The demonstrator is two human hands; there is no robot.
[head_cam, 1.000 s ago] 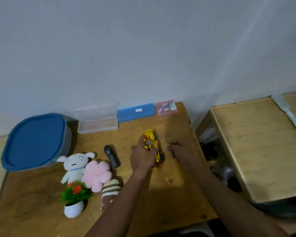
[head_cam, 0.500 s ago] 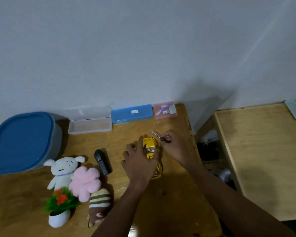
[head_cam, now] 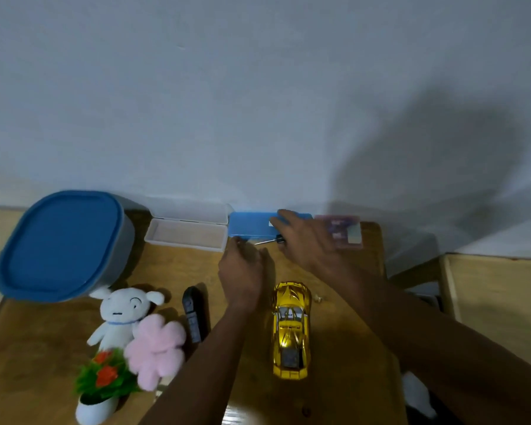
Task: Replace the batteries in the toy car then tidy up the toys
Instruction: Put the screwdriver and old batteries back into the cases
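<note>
The yellow toy car point(head_cam: 291, 329) stands upright on the wooden table point(head_cam: 344, 348), free of both hands. My right hand point(head_cam: 307, 240) is over the blue case point(head_cam: 249, 227) at the wall and grips a small screwdriver point(head_cam: 270, 240) whose tip points left. My left hand point(head_cam: 242, 271) hovers just in front of the blue case, fingers curled, with nothing visible in it. A pink battery pack point(head_cam: 345, 231) lies right of the case. A black remote point(head_cam: 193, 314) lies left of my left forearm.
A large grey bin with a blue lid point(head_cam: 59, 243) fills the back left. An open white box point(head_cam: 186, 234) sits by the wall. A white plush dog point(head_cam: 120, 314), pink plush flower point(head_cam: 157, 348) and potted fake plant point(head_cam: 101, 384) crowd the front left. A second table point(head_cam: 503, 302) stands to the right.
Both hands left the car and moved back toward the blue case; the right one carried the screwdriver there. The car now rests alone on the table. The camera has tilted down and closer.
</note>
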